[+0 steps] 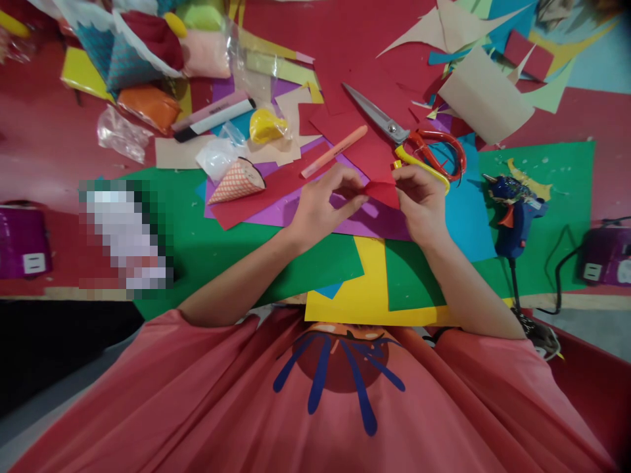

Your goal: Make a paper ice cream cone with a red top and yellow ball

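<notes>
From far away, I am seeing little clear plastic bags holding soft lumps: an orange one (148,107) and a pale pink one (206,54) are sitting at the far left, and a yellow one (267,126) is lying nearer the middle. A small orange-and-white checked paper cone (235,183) is lying on its side, its tip pointing left and toward me, with something pale showing in its wide end. My left hand (325,205) and right hand (421,205) are pinching a small bright red paper piece (381,193) between thumbs and fingers, one at each end. The piece is hanging over a big purple paper sheet (379,225), its long side running left to right. Scissors with red and yellow handles (393,129) are lying just past my right hand, getting in the way there, their blades pointing away and left. A peach-coloured marker (335,152) is resting just past my left hand. A blue glue gun (517,223) is lying well off to the right, on green paper (574,197).
</notes>
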Tool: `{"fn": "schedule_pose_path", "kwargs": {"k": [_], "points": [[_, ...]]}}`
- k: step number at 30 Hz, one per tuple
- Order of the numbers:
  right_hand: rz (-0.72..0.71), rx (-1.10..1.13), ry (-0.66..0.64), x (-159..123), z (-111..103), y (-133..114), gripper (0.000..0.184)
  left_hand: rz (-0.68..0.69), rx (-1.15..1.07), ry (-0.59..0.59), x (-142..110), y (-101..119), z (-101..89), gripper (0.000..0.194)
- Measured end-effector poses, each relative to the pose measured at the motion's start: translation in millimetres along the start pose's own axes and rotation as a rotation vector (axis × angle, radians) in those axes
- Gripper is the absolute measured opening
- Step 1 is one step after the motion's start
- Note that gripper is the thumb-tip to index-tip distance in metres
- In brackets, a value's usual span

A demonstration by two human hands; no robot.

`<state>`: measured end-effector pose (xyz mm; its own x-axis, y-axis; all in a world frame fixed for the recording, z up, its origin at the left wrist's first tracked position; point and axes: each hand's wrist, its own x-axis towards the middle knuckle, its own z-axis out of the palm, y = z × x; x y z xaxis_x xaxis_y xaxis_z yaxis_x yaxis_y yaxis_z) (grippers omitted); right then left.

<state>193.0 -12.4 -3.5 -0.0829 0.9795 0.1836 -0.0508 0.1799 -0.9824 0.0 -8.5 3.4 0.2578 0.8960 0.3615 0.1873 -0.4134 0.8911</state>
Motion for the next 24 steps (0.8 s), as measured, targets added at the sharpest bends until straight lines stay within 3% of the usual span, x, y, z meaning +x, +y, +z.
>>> {"fn": "schedule_pose_path", "kwargs": {"k": [6,11,15,24], "points": [[0.034,-0.008,-0.019,0.3,1.2,-6.6,0.020,0.036,0.003,0.004,0.4,3.3,0.5,0.016],[0.059,-0.048,-0.070,2.4,3.5,-8.4,0.031,0.084,0.087,0.016,-0.7,-0.4,-0.7,0.024],[0.083,-0.046,-0.115,2.4,2.3,0.5,0.037,0.160,0.185,-0.042,1.6,0.3,-2.6,0.029],[0.013,-0.012,-0.171,1.8,-1.1,6.8,0.024,0.041,0.052,-0.012,4.7,4.6,-1.2,0.028]]}}
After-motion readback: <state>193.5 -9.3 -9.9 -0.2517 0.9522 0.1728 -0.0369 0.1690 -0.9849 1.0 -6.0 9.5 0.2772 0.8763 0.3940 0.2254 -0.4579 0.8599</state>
